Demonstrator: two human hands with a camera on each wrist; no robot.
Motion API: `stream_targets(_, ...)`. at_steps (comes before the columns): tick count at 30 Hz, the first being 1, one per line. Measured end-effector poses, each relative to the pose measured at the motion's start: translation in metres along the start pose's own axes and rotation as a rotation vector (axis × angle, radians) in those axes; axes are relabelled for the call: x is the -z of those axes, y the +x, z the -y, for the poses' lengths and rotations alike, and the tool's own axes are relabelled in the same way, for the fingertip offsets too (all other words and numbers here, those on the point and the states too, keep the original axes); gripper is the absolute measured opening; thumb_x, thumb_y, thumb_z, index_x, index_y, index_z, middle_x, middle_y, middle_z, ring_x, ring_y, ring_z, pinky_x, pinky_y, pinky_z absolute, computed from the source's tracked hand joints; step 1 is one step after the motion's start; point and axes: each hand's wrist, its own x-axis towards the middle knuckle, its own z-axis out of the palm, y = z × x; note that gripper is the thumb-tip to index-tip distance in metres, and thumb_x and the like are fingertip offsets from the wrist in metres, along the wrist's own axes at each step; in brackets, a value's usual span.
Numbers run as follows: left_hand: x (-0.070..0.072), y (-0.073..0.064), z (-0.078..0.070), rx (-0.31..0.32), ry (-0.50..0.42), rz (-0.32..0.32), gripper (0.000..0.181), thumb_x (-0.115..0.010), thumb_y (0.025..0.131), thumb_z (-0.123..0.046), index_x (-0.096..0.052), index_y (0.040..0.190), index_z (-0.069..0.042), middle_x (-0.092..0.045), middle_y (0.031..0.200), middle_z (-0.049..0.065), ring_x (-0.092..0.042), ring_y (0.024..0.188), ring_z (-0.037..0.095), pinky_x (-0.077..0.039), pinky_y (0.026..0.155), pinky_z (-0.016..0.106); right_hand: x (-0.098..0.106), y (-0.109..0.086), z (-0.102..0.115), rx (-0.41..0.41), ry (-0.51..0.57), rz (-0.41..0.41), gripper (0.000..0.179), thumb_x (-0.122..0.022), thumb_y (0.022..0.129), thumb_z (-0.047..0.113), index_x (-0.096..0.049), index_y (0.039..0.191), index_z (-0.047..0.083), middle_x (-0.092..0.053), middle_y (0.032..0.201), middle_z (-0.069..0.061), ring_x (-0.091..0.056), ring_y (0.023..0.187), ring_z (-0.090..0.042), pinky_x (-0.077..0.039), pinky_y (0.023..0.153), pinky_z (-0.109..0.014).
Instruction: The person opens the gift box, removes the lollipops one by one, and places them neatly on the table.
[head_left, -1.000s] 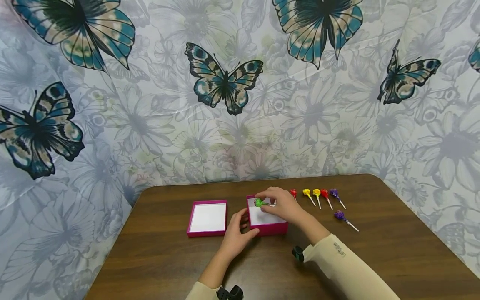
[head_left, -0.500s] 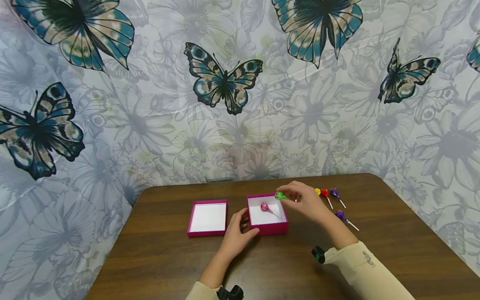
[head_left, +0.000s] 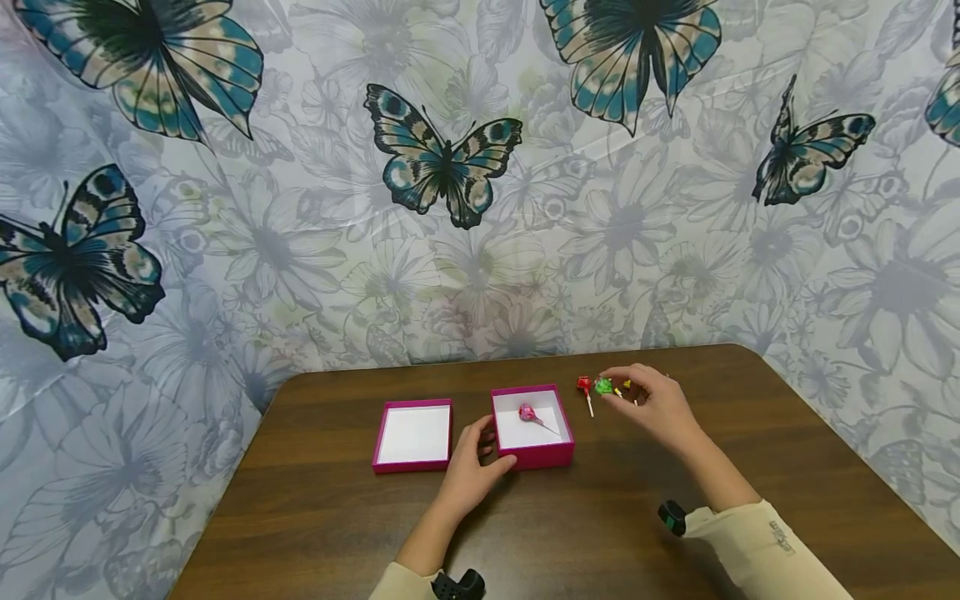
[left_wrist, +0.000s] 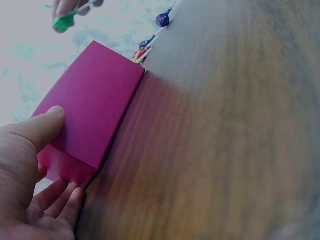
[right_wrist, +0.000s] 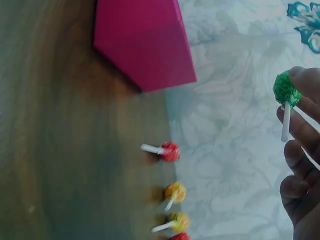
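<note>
Between my right hand's (head_left: 656,408) thumb and fingers is a green lollipop (right_wrist: 286,90), pinched at its wrapped head and held up off the table, its white stick pointing down in the right wrist view. My left hand (head_left: 468,471) grips the near left corner of a magenta box (head_left: 534,457), thumb on the front face and fingers along the left side. Inside the open box lies a pink lollipop (head_left: 528,412) on the white bottom. A red lollipop (head_left: 584,384) rests on the table right of the box. Yellow lollipops (right_wrist: 175,191) beside it are partly behind my right hand in the head view.
The box's lid (head_left: 412,435), white inside with a magenta rim, lies left of the box. In the left wrist view, purple lollipops (left_wrist: 162,20) lie farther along the brown table (head_left: 315,517). A butterfly-print cloth (head_left: 300,250) hangs behind the table's back edge.
My right hand has carried the green lollipop from above the box to the right, over the row of lollipops. The pink lollipop in the box came into sight. My left hand stayed at the box.
</note>
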Motion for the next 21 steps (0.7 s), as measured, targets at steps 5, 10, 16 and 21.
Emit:
stream_targets(5,-0.001,0.0,-0.001,-0.003,-0.003,0.004,0.072,-0.079,0.086,-0.027,-0.044,0.146,-0.009,-0.051,0.138,0.013,-0.054,0.126,0.028,-0.051,0.105,0.045,0.004,-0.016,-0.012,-0.045,-0.057,-0.058,0.027,-0.084,0.079,0.011,-0.073,0.103,0.016,-0.067,0.083,0.003,-0.052,0.067,-0.016,-0.041,0.055,-0.02)
stream_targets(10,-0.002,0.001,-0.001,0.009,-0.006,0.0,0.071,-0.079,0.086,-0.028,-0.044,0.146,-0.01,-0.051,0.139,0.012,-0.054,0.126,0.028,-0.051,0.106,0.044,0.005,-0.027,-0.022,-0.142,-0.158,-0.054,0.025,-0.083,0.081,0.018,-0.074,0.103,0.015,-0.068,0.083,0.0,-0.049,0.066,-0.006,-0.041,0.053,-0.021)
stream_targets(16,-0.001,-0.001,-0.003,0.011,-0.004,0.003,0.071,-0.079,0.086,-0.028,-0.044,0.146,-0.009,-0.051,0.139,0.012,-0.054,0.126,0.028,-0.051,0.106,0.044,0.007,-0.036,-0.03,-0.301,-0.251,0.015,0.025,-0.079,0.085,0.029,-0.072,0.107,0.018,-0.066,0.083,-0.001,-0.049,0.065,-0.012,-0.035,0.049,-0.024)
stream_targets(21,-0.001,-0.002,-0.005,0.027,-0.006,0.009,0.073,-0.079,0.086,-0.029,-0.043,0.147,-0.011,-0.051,0.139,0.01,-0.054,0.126,0.025,-0.051,0.106,0.041,0.008,-0.041,-0.034,-0.401,-0.258,0.055,0.028,-0.076,0.087,0.032,-0.071,0.11,0.016,-0.071,0.09,-0.001,-0.065,0.075,-0.018,-0.042,0.051,-0.027)
